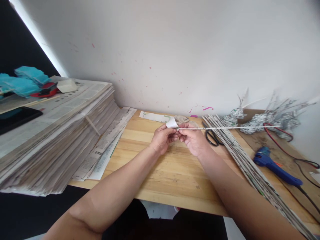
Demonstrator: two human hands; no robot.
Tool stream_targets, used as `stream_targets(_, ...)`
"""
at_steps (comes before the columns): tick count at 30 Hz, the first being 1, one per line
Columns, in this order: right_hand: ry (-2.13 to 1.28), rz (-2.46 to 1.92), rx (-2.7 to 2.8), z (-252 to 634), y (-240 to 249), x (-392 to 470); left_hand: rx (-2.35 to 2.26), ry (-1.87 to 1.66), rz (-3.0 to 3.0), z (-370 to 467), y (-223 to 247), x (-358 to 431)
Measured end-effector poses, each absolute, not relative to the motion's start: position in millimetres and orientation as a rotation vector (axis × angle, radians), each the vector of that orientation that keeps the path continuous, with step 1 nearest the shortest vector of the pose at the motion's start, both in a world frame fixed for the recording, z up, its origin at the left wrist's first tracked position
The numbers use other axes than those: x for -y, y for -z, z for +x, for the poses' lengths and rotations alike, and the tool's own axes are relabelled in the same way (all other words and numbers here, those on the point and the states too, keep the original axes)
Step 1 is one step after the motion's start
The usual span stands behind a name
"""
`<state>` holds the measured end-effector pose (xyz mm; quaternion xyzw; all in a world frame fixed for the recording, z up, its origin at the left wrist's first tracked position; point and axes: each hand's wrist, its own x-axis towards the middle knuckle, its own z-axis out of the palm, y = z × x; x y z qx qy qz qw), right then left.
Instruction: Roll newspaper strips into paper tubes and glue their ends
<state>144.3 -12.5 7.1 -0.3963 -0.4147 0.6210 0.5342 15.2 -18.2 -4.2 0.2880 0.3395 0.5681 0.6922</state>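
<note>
Both hands meet over the middle of the wooden table (160,180). A thin rolled newspaper tube (240,128) stretches out to the right from my right hand (193,140), whose fingers pinch it close to its left end. My left hand (160,139) is closed at that same end, where a white paper flap (171,123) sticks up above the fingers. The exact join of flap and tube is hidden by the fingertips. Black-handled scissors (212,138) lie just right of my right hand, below the tube.
A bundle of newspaper tubes (246,160) runs along the right side. Beyond it are a blue glue gun (275,168) with cables and several woven paper figures (260,121) on cardboard. Tall newspaper stacks (75,140) fill the left, bearing a phone (18,117) and blue packets (25,81).
</note>
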Motion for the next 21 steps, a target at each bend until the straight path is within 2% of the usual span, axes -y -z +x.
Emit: stream_targets(21,-1.562,-0.958,0.771,148.8,-18.4,11.7,-0.589,-1.254,0.725,18.5,6.5,22.3)
